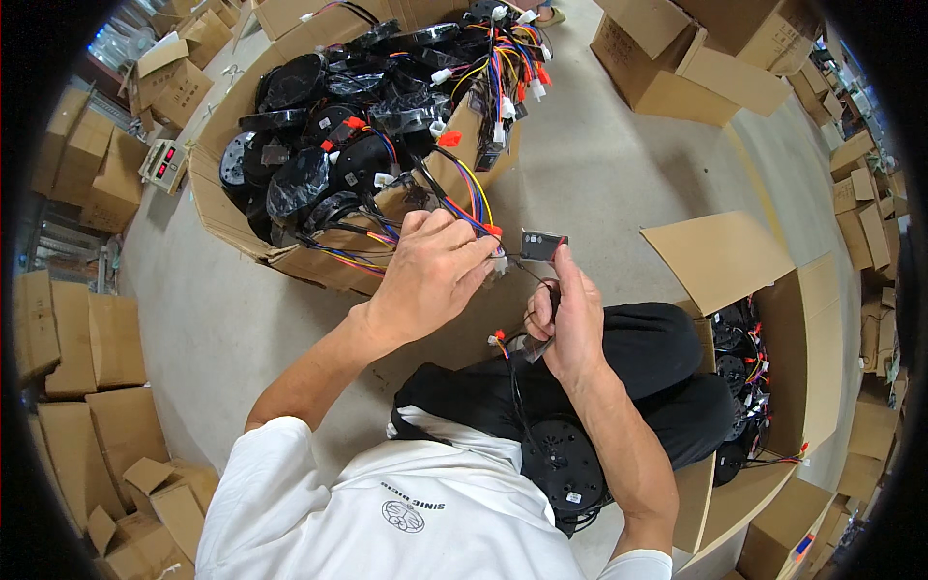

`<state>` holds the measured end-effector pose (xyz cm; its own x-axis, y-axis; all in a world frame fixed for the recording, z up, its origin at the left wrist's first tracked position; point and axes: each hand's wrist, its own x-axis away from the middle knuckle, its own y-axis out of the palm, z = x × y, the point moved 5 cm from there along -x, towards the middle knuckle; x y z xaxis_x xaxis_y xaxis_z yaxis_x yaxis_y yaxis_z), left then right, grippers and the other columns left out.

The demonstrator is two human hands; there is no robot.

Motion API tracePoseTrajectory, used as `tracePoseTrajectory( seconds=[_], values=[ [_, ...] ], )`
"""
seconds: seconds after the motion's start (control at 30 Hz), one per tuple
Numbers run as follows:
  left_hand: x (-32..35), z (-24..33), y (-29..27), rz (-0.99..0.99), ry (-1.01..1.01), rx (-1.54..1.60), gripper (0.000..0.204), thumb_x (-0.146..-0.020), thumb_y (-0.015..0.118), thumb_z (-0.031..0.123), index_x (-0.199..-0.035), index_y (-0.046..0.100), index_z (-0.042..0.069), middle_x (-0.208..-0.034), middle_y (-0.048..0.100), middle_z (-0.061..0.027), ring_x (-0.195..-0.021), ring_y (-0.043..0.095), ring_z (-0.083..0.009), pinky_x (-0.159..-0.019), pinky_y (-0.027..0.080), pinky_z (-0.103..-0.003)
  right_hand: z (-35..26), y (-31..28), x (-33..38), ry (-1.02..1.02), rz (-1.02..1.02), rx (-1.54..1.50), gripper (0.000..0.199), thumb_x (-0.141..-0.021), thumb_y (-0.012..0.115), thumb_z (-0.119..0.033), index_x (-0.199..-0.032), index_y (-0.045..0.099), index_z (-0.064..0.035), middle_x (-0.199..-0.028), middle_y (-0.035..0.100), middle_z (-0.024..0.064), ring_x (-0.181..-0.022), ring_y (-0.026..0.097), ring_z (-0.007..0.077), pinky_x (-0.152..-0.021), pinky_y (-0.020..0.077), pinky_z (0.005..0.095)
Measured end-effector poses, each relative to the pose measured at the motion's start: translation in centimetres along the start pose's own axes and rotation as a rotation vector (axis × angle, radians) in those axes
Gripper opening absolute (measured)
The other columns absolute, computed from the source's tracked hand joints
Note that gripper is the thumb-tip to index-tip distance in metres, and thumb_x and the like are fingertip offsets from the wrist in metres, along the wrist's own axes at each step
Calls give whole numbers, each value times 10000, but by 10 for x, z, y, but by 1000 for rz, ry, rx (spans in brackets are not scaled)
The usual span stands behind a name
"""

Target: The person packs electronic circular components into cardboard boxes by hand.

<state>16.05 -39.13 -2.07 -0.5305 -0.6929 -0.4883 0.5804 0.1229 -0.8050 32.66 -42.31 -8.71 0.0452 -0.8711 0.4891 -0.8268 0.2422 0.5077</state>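
My left hand (432,273) is closed around a bundle of coloured wires (474,198) with red and white plugs, at the near edge of a large cardboard box (227,217). In my right hand (568,314), thumb and fingers pinch a small flat black rectangular piece (541,246) with a dark cable hanging from it. What else that palm holds is partly hidden. On my lap, by my right forearm, rests a round black motor-like unit (564,462). From it a cable runs up to a small wire end with red and white plugs (499,338).
Several black round units (295,82), some in clear film, fill the large box. An open box (820,338) of similar units stands at my right. A small device with red displays (164,164) is at the left. Cardboard boxes (68,338) line both sides.
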Motion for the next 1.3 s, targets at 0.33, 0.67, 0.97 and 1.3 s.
tracePoseTrajectory(
  seconds=[0.33,0.67,0.97,1.3],
  values=[
    [3,-6,-3,-55,-41,112,417,-842,740,88,-1247,658,33,-871,657,-41,-842,559,-218,-855,373,-376,-1,8,-4,-89,-55,69,273,-1042,579,-284,-1129,658,-38,-542,503,-10,-395,346,58,-382,258,226],
    [7,-10,-15,-113,-102,199,513,-854,738,90,-1332,585,-14,-844,658,-55,-786,552,-227,-843,388,-377,14,11,-17,135,-149,9,174,-986,642,-211,-1028,630,-43,-560,506,-14,-406,365,58,-392,272,219],
    [12,5,-26,-236,-132,172,522,-877,709,88,-1364,552,-17,-1087,645,-159,-1010,595,-314,-942,422,-439,17,37,-34,253,-530,98,149,-1015,610,-237,-1005,625,-89,-568,461,-41,-431,364,43,-407,267,213],
    [83,83,-43,50,-52,50,500,-849,710,83,-1258,535,-145,-1385,483,-365,-1263,526,-455,-1075,390,-549,-22,34,7,122,-589,582,331,-1029,573,-268,-1271,641,-52,-711,557,-33,-575,480,43,-482,339,202]
  ],
)
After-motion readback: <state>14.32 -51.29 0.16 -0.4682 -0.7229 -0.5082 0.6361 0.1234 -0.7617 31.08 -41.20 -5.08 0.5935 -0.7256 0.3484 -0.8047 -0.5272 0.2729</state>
